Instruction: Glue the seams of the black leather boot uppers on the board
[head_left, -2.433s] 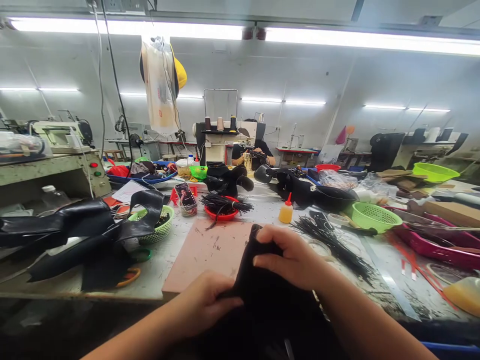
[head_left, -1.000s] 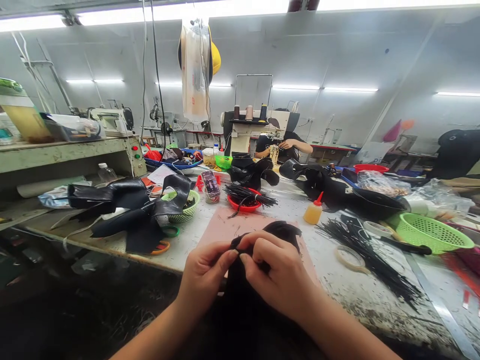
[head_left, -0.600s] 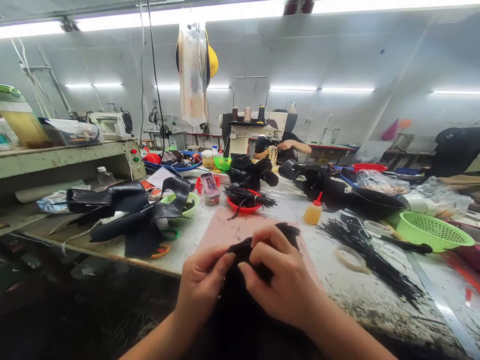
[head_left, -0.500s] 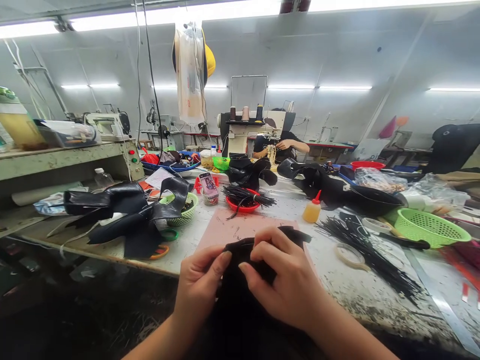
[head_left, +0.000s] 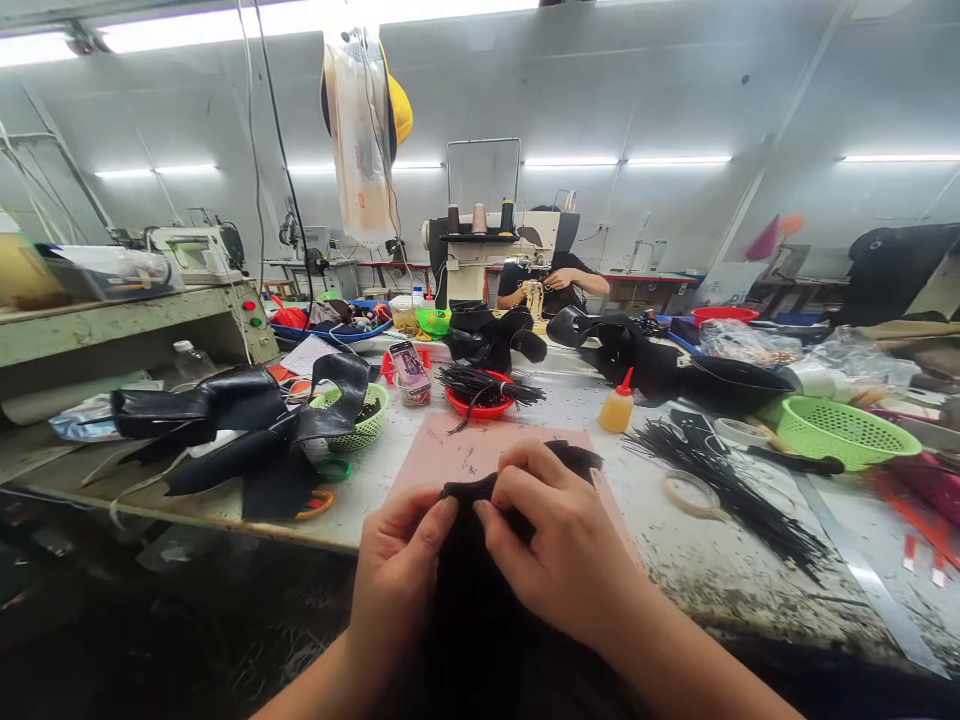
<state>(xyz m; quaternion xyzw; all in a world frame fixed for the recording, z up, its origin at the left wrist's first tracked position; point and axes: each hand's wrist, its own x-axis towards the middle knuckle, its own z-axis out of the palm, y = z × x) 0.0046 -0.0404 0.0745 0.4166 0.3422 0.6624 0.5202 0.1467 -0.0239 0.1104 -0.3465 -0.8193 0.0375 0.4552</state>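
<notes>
Between my hands is a piece of black material [head_left: 469, 489], probably leather or fabric, its top edge folded or narrow; the lower part merges into the dark below. My left hand [head_left: 401, 560] pinches that edge at its left end between thumb and fingers. Close by on the right, my right hand [head_left: 555, 540] has its thumb and curled fingers pressed on the same edge. One end of the piece pokes out past my right knuckles, over a pink mat [head_left: 435, 450] on the worktable [head_left: 705, 570].
Black leather pieces [head_left: 247, 430] and a green basket [head_left: 364, 425] lie left, with orange-handled scissors [head_left: 315, 503]. Ahead are a red bowl [head_left: 480, 408] of black strips and a phone [head_left: 409, 365]. Rightward: a glue bottle [head_left: 616, 405], black strips [head_left: 742, 510], a tape roll [head_left: 691, 495]. A person [head_left: 566, 280] sits behind.
My right thumb has closed up onto the black edge, where before it stood apart from the fingers. My left hand keeps its pinch. The whole view has shifted slightly.
</notes>
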